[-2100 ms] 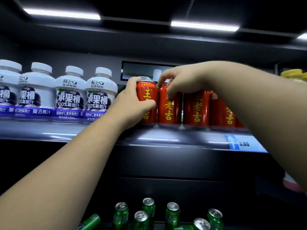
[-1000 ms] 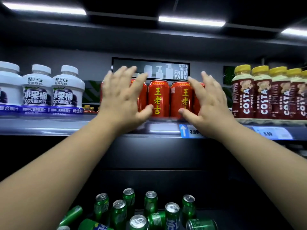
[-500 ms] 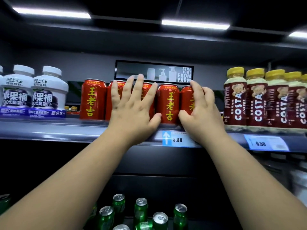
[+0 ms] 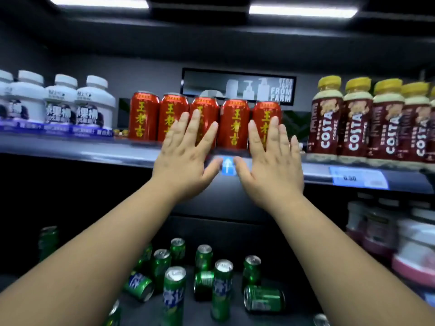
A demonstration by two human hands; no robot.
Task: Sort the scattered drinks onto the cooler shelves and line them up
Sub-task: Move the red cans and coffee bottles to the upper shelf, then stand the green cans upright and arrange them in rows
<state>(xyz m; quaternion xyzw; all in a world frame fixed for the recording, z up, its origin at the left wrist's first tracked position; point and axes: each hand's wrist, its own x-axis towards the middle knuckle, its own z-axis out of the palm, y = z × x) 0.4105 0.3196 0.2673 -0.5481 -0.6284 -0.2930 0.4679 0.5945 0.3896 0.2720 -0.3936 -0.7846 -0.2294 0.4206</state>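
While both are spread flat with straight fingers and hold nothing, the left grip (image 4: 186, 156) and right grip (image 4: 270, 161) are raised side by side before the red cans (image 4: 234, 123) on the upper shelf (image 4: 94, 151). The left grip's fingers lie across the fronts of the second and third can from the left; the right grip's cover the fifth, the last of the row. Whether the fingertips press the cans or stop just short I cannot tell. Between the two grips the fourth can shows in full, and below it, between the thumbs, a blue arrow tag (image 4: 227, 166) sits on the shelf edge. The five cans stand upright, close together in one line, labels forward.

Left of the row, white bottles (image 4: 94, 104) with dark labels stand on the same shelf; right of it stand Costa bottles (image 4: 355, 123) with yellow caps, a price label (image 4: 357, 178) on the edge beneath them. Behind the cans a sign (image 4: 237, 87) reads FROM FARM. Two light strips (image 4: 301, 10) glow overhead.

Below, on the lower shelf (image 4: 296, 309), green cans (image 4: 174, 295) are scattered — some upright, several on their sides. Blurred bottles (image 4: 376, 222) stand at the lower right.
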